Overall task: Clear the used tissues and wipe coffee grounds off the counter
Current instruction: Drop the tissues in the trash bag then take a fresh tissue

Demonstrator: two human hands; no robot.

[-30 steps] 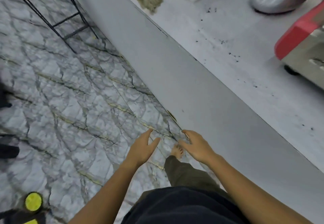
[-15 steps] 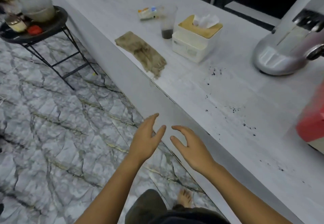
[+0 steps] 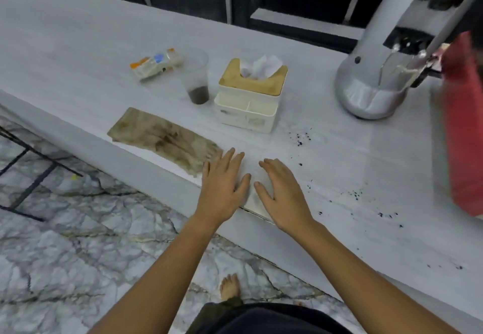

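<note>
At bench (image 3: 78,54) edge: left hand (image 3: 222,184), right hand (image 3: 282,192) flat, fingers spread, empty; stained cloth (image 3: 162,137) beside left; tissue box (image 3: 251,96), cup (image 3: 196,77) behind; coffee grounds (image 3: 300,137) scattered right.

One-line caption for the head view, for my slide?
Both empty hands, left hand and right hand, over counter edge beside stained cloth; coffee grounds unwiped.

No legible text or labels anywhere; print on the small packet (image 3: 156,63) too blurred.
</note>
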